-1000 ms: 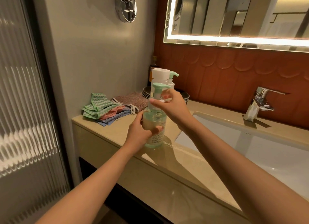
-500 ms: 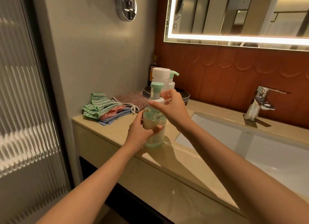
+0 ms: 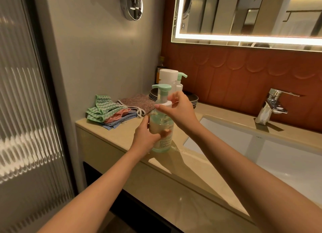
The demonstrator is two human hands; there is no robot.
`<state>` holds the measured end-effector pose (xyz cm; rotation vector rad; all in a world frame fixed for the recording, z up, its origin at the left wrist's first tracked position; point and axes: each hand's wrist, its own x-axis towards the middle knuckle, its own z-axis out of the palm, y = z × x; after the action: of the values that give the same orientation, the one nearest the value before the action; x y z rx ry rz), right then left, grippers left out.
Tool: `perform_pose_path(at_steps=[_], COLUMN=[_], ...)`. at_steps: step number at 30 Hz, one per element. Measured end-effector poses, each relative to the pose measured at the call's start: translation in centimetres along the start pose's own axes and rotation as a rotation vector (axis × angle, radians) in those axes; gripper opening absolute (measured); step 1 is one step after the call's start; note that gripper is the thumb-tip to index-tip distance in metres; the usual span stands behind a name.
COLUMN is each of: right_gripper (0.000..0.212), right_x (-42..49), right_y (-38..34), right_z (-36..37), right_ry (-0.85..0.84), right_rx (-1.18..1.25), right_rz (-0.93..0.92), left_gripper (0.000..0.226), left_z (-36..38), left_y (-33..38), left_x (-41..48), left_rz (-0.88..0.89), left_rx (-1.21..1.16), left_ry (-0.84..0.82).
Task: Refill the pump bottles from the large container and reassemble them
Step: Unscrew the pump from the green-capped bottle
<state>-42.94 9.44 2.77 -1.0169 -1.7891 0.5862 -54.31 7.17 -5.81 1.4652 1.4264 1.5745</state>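
Two bare forearms reach over the front edge of a beige counter [image 3: 183, 180] to a clear pump bottle [image 3: 163, 138] standing upright just left of the sink [image 3: 226, 138], by the basin's near-left corner. The left hand [image 3: 146, 137] wraps the bottle's lower body and braces it on the counter, thumb on the near side. Its fingers [image 3: 165, 132] curl round the far side and show through the plastic. The right hand [image 3: 179, 111] is at the neck, thumb and fingers [image 3: 174, 97] pinching the white collar [image 3: 163, 103] under the mint-green pump head [image 3: 161, 88], whose spout points away from the sink.

The bottle holds pale liquid well up its body, so the step in hand looks to be reassembly: screwing the pump onto a refilled bottle. Whether the collar is fully seated cannot be told. On that reading, the next move calls for a firm hold below while the right hand turns the collar home without cross-threading.

Farther back, left of the sink, lies a pile of folded cloths [image 3: 108, 111]. Toward the sink's far-left corner a white large container [image 3: 168, 76] stands with a second pump bottle [image 3: 180, 81] just beside it, its green pump in place, next to a stack of dark plates [image 3: 192, 98]. A chrome tap [image 3: 273, 100] stands behind the sink.
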Motion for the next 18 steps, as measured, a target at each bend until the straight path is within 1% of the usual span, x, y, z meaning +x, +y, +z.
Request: perform_pose_path(at_steps=[3, 5, 7, 10, 12, 15, 18], right_gripper=[0.039, 0.04, 0.043, 0.046, 0.047, 0.04, 0.041], right_x=[-0.14, -0.36, -0.56, -0.41, -0.25, -0.16, -0.39], right_y=[0.11, 0.06, -0.08, -0.05, 0.09, 0.03, -0.42], right_z=[-0.08, -0.25, -0.39, -0.26, 0.1, 0.37, 0.13], right_ry=[-0.048, -0.118, -0.155, -0.046, -0.012, -0.024, -0.128], right_rx=[0.037, 0.064, 0.108, 0.038, -0.004, 0.009, 0.121], right_rz=[-0.006, -0.025, -0.022, -0.051, -0.027, -0.007, 0.016], left_gripper=[0.065, 0.071, 0.07, 0.07, 0.071, 0.067, 0.063], left_z=[0.05, 0.11, 0.17, 0.15, 0.06, 0.01, 0.02], left_y=[0.04, 0.14, 0.22, 0.24, 0.22, 0.18, 0.23], left_x=[0.04, 0.04, 0.05, 0.06, 0.03, -0.02, -0.08], left_rz=[-0.019, -0.024, -0.018, -0.009, -0.001, 0.009, 0.016], left_rx=[-0.034, -0.074, -0.084, -0.061, -0.039, -0.038, -0.043], left_ry=[0.007, 0.003, -0.001, -0.003, -0.007, -0.002, 0.004])
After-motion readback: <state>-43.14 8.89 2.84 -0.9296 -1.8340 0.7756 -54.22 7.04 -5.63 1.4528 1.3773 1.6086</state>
